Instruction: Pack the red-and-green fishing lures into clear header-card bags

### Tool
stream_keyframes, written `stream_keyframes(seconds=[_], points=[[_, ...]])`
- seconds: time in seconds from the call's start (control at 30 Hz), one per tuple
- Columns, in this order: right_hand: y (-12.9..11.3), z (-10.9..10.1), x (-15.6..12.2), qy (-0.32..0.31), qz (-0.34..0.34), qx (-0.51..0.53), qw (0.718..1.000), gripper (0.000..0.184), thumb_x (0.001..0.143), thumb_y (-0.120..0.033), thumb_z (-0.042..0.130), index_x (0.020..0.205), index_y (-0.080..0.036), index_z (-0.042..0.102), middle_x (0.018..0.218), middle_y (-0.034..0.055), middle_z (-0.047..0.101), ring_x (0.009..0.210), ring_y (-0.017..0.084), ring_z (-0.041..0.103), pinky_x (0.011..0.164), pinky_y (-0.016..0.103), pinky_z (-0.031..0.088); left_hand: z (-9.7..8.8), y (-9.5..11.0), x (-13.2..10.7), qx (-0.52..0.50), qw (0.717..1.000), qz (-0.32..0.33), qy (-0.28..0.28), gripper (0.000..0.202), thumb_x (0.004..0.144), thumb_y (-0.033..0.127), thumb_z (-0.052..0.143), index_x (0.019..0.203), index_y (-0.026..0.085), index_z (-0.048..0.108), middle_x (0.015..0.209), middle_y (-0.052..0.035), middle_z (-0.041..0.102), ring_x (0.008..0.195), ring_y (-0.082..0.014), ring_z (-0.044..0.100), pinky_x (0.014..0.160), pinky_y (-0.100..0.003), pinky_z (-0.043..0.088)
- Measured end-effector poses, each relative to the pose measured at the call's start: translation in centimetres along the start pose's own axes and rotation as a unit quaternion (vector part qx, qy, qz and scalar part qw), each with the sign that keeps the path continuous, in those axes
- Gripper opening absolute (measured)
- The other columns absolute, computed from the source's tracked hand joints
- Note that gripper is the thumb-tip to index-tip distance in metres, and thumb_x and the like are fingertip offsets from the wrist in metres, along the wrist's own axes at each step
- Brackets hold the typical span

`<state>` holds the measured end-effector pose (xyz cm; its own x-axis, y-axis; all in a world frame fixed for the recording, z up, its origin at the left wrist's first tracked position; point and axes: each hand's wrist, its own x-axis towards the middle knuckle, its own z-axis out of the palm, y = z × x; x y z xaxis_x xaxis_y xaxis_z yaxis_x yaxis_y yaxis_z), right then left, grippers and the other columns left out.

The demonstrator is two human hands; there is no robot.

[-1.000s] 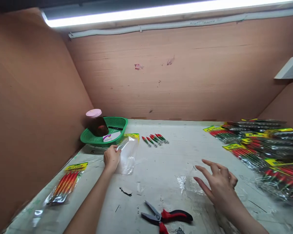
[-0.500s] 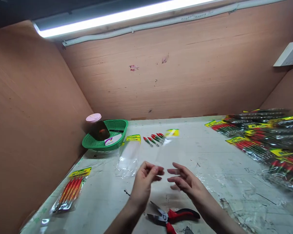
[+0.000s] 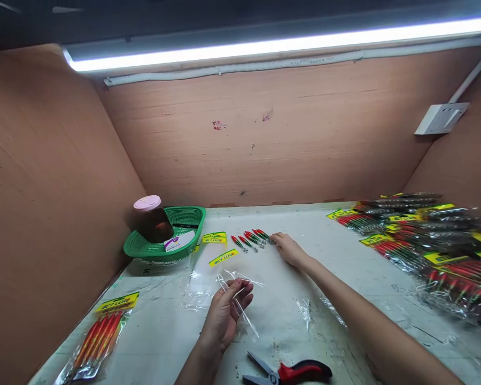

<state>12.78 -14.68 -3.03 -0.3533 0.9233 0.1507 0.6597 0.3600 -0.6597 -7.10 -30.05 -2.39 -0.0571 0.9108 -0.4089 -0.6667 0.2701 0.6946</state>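
My left hand [image 3: 229, 310] is closed on a clear plastic bag [image 3: 246, 321], pinched between thumb and fingers. A yellow header card [image 3: 223, 258] lettered BET LURE sits just above this hand, apparently part of the same bag. My right hand [image 3: 288, 249] is stretched forward, its fingertips closed at the hooked tail of the rightmost fishing lure [image 3: 261, 235]. Several red and green lures [image 3: 248, 240] lie in a slanted row beside it. Further left lie flat clear bags with yellow headers [image 3: 214, 238]. Pliers [image 3: 292, 372] with red and black handles rest, jaws apart, near the front edge.
At the left back, a green basket [image 3: 200, 227] holds a dark jar with a pink lid [image 3: 147, 203] and a white card. A filled lure pack [image 3: 104, 331] lies at the front left. Packed lures [image 3: 444, 267] are piled on the right. Wooden walls enclose the table.
My right hand has moved forward to the lures. My left hand now grips the clear bag, whose header has shifted left and nearer. The view has tilted up slightly.
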Motion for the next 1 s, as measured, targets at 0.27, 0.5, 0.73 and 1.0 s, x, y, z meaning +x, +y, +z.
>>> stream_keyframes(seconds=[0.27, 0.5, 0.73, 1.0], points=[[1.9, 0.0, -0.9, 0.025, -0.049, -0.106, 0.993, 0.022, 0.089, -0.035, 0.053, 0.100, -0.016, 0.060, 0.104, 0.0063, 0.060, 0.095, 0.018, 0.058, 0.085, 0.040, 0.048, 0.3, 0.1, -0.3, -0.019, 1.000, 0.013, 0.001, 0.012, 0.076, 0.022, 0.068, 0.080, 0.011, 0.067, 0.085, -0.0092, 0.071, 0.077, -0.0185, 0.069, 0.072, -0.028, 0.055], [-2.8, -4.0, -10.1, 0.022, -0.098, -0.017, 0.995, 0.022, 0.088, -0.039, 0.046, 0.097, -0.021, 0.056, 0.088, 0.0060, 0.060, 0.081, 0.018, 0.059, 0.074, 0.032, 0.052, 0.2, 0.2, -0.1, -0.050, 0.999, 0.006, 0.018, 0.010, 0.081, 0.019, 0.062, 0.082, 0.011, 0.068, 0.083, -0.0088, 0.072, 0.076, -0.0160, 0.068, 0.070, -0.026, 0.054], [-9.3, -5.1, -17.4, -0.122, -0.202, 0.049, 0.971, 0.020, 0.081, -0.017, 0.055, 0.096, -0.029, 0.056, 0.085, 0.0045, 0.063, 0.076, 0.019, 0.061, 0.065, 0.030, 0.054, 0.6, -0.1, -0.6, -0.047, 0.999, -0.018, 0.003, 0.017, 0.082, 0.026, 0.063, 0.081, 0.010, 0.069, 0.087, -0.0107, 0.071, 0.080, -0.0171, 0.069, 0.071, -0.025, 0.054], [-9.2, -0.3, -15.1, 0.121, -0.341, -0.182, 0.914, 0.031, 0.080, -0.004, 0.045, 0.101, -0.019, 0.060, 0.085, 0.0062, 0.067, 0.077, 0.019, 0.056, 0.065, 0.033, 0.047, 1.1, -0.5, -1.9, 0.013, 0.989, -0.063, -0.133, 0.020, 0.080, 0.024, 0.066, 0.091, 0.008, 0.069, 0.097, -0.0136, 0.071, 0.089, -0.0214, 0.068, 0.080, -0.030, 0.054]])
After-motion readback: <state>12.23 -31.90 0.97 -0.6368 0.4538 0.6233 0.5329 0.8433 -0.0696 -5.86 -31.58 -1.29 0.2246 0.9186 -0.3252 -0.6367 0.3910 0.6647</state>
